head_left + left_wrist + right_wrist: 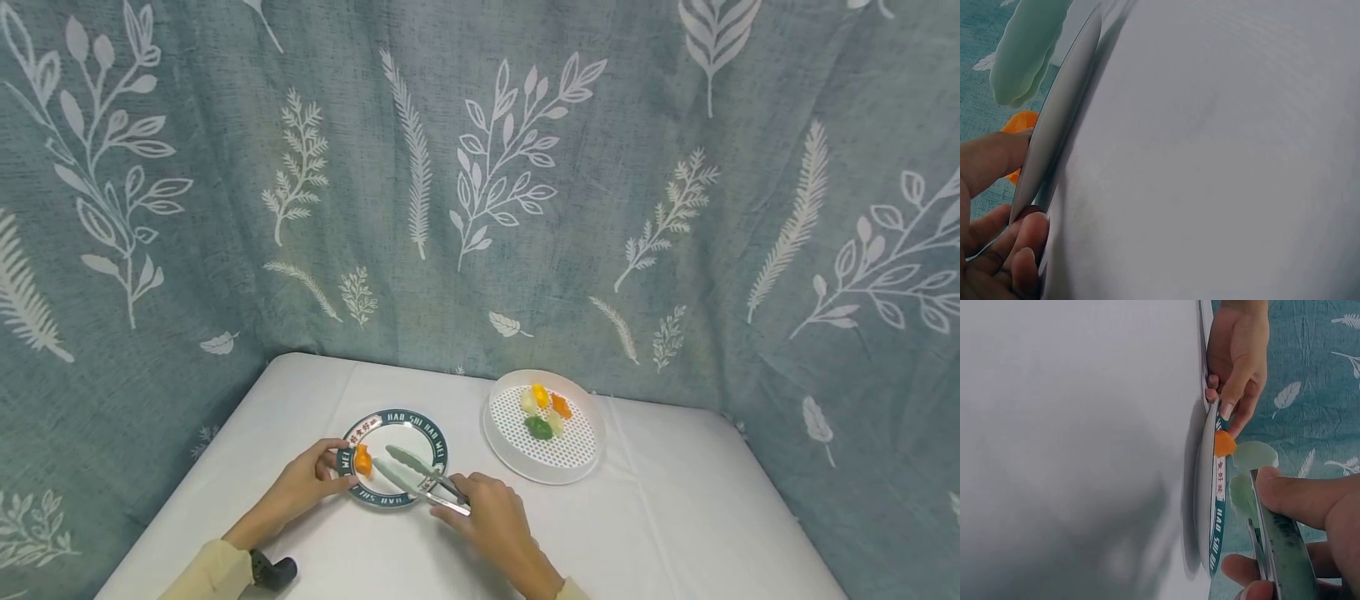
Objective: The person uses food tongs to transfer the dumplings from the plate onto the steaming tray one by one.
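My left hand pinches the left rim of a white plate with a dark green, lettered border. In the left wrist view the thumb lies over the rim and other fingers are beneath it, the plate tilted off the table there. A small orange piece lies on the plate beside this hand; its kind is unclear. My right hand grips metal tongs with pale green tips. Their tips stand apart over the plate, just right of the orange piece, with nothing between them.
Right of the plate stands a round white strainer tray holding several small yellow, orange, pale and green pieces. A white cloth covers the table. A patterned blue-green curtain hangs behind it and at the sides.
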Motion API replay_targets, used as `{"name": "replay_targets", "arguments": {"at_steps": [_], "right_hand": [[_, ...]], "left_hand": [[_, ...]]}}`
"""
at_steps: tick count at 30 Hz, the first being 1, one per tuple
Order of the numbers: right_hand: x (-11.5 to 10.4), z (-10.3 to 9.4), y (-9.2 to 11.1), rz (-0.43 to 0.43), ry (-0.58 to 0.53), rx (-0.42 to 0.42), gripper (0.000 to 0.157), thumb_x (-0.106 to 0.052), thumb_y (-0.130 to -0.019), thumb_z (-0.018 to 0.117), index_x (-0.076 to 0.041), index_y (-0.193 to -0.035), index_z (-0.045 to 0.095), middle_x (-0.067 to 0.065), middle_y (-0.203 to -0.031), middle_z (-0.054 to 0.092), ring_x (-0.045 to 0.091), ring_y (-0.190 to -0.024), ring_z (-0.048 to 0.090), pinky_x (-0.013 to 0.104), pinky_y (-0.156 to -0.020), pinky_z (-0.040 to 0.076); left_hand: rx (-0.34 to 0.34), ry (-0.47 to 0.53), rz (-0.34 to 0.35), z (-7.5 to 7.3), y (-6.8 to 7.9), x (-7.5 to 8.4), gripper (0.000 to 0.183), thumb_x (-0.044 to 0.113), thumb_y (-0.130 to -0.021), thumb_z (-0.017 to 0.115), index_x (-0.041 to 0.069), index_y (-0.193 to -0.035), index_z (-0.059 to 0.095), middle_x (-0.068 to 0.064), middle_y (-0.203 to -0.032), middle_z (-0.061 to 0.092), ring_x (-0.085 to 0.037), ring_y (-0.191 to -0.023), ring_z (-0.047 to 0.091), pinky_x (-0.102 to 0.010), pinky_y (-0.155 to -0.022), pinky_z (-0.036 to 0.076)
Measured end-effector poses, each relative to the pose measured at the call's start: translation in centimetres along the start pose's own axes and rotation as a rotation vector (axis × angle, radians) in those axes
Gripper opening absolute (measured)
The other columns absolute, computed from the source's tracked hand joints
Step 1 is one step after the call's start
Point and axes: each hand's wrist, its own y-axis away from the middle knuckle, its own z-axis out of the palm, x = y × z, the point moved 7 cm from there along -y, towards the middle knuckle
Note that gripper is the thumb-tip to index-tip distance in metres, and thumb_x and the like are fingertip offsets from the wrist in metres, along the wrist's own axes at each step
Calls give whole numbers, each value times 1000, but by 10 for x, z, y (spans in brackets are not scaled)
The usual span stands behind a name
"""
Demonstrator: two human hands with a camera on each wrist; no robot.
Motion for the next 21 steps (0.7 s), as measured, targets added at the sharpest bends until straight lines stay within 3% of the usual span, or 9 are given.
{"name": "replay_targets", "arguments": {"at_steps": [5, 13, 21], "right_hand": [[-9, 5, -2, -8, -9, 11, 41, -50, -83, 82, -16, -104, 78, -13, -65, 49, 3, -56, 37, 23, -49, 31], [-15, 13, -8, 28, -25, -16, 51, -48, -82, 83, -12, -118, 78, -13, -65, 49, 3, -55, 37, 24, -48, 30], [-17, 20, -12, 28, -15, 6, 46, -49, -81, 84, -14, -111, 79, -14, -68, 53, 3, -57, 40, 24, -49, 32]], "left_hand": [[-3, -8, -9, 0, -1, -4, 76, 37, -80, 89, 9, -142, 54, -5, -104, 61, -21, -83, 50, -34, -66, 43], [12, -4, 11, -1, -1, -2, 76, 36, -80, 89, 8, -141, 54, -5, -104, 62, -20, -82, 50, -35, -66, 43], [9, 7, 17, 1, -3, -4, 75, 37, -80, 89, 10, -141, 55, -5, -104, 61, -20, -82, 50, -34, -66, 43]]}}
